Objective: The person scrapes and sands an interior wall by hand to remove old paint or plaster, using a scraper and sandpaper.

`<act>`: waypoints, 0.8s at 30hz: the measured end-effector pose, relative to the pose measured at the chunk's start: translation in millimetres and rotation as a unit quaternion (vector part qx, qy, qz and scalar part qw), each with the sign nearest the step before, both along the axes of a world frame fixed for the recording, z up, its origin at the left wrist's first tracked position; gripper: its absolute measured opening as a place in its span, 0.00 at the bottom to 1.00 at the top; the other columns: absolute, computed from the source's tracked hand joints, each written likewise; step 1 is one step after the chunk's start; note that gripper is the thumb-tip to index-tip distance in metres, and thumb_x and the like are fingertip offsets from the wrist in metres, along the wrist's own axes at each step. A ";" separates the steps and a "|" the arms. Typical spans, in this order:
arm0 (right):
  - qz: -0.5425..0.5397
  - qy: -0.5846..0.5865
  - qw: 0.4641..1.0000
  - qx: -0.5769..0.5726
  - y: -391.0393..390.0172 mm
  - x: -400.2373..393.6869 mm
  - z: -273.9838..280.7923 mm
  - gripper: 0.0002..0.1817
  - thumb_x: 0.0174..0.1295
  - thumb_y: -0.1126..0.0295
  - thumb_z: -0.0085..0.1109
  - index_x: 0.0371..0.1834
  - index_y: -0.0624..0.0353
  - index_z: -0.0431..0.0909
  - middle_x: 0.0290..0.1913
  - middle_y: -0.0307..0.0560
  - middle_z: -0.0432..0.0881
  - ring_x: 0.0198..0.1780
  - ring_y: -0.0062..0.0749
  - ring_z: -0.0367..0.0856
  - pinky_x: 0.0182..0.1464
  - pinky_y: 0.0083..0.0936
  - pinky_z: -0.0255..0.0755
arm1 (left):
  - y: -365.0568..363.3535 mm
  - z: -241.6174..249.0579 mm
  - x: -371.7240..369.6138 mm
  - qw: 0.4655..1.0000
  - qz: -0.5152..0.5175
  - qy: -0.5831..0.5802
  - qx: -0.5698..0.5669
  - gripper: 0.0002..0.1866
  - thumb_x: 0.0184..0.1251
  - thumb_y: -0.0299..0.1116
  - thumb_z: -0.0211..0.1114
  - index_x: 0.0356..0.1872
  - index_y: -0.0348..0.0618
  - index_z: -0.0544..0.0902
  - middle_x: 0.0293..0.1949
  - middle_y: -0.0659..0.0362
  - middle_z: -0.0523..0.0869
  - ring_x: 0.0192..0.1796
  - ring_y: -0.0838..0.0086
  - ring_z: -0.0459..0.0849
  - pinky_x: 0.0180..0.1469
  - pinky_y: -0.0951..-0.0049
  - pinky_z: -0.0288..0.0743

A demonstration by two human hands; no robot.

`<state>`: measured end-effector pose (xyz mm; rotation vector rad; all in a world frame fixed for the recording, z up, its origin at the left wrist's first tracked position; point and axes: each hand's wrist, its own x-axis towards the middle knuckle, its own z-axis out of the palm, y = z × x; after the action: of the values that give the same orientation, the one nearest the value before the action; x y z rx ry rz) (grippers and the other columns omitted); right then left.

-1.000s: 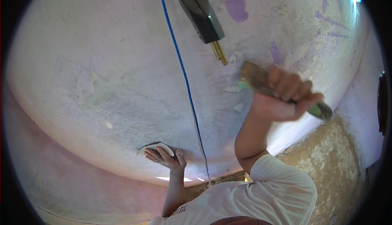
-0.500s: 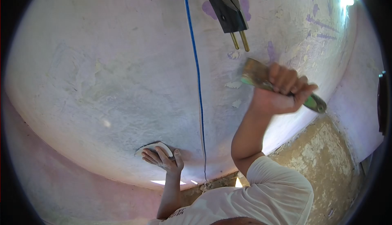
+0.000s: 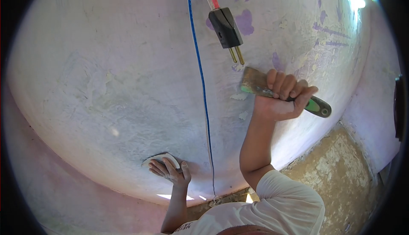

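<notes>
My right hand (image 3: 289,91) is wrapped around a putty knife (image 3: 260,82) with a wide, stained blade and a green and black handle. Its blade points up and left, close to the wall (image 3: 140,43) and just below a hanging black plug (image 3: 226,27). Lower left, my left hand (image 3: 171,171) presses a pale, curved sheet (image 3: 158,158) with a dark edge against the wall. The fingers lie over the sheet and the thumb is on its right side. Grey, rubbed patches surround that hand.
A blue cord (image 3: 199,60) runs down the wall between my hands. Purple paint patches (image 3: 244,21) and flaking spots mark the upper right. A lit bulb (image 3: 357,1) shines in the top right corner. Below right lies a worn, brownish surface (image 3: 324,171).
My right hand and the putty knife appear slightly farther left and lower. The plug has shifted left and down in view. My left hand stays nearly in place on the sheet.
</notes>
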<state>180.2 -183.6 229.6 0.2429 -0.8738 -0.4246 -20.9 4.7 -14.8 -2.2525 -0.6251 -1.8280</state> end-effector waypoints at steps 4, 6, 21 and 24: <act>0.010 -0.043 0.998 0.039 -10.5 1.9 -2.3 0.26 0.71 0.49 0.40 0.14 0.48 0.60 0.08 0.32 0.53 0.12 0.20 0.46 0.19 0.22 0.48 | -0.1 0.4 -0.5 1.000 0.013 0.002 -0.002 0.37 0.68 0.51 0.48 0.71 0.38 0.54 0.72 0.35 0.42 0.74 0.41 0.36 0.69 0.41 0.25; -0.010 -0.002 1.000 0.002 4.5 3.9 -0.6 0.26 0.71 0.50 0.40 0.14 0.47 0.60 0.08 0.32 0.52 0.12 0.20 0.46 0.19 0.22 0.48 | 0.0 -1.3 -0.5 1.000 0.006 0.008 -0.005 0.36 0.68 0.51 0.48 0.71 0.38 0.54 0.72 0.34 0.42 0.74 0.41 0.36 0.69 0.41 0.26; -0.083 0.061 0.995 -0.007 4.0 0.9 -2.4 0.25 0.73 0.50 0.35 0.15 0.45 0.60 0.09 0.31 0.54 0.13 0.20 0.47 0.21 0.23 0.51 | -1.4 4.7 5.6 0.999 0.036 -0.007 0.032 0.34 0.69 0.45 0.44 0.70 0.34 0.53 0.71 0.34 0.44 0.74 0.43 0.39 0.71 0.45 0.27; 0.006 -0.088 0.996 0.006 -0.9 -0.2 -4.8 0.26 0.73 0.49 0.34 0.15 0.46 0.58 0.10 0.32 0.54 0.13 0.21 0.48 0.22 0.22 0.51 | 0.0 4.1 7.7 0.998 0.052 -0.009 0.040 0.33 0.69 0.43 0.44 0.70 0.33 0.54 0.71 0.33 0.46 0.74 0.41 0.41 0.71 0.44 0.28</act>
<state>180.0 -184.5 224.8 0.3003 -1.0410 -0.4017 -13.2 4.7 -10.7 -2.1139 -0.6486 -1.7939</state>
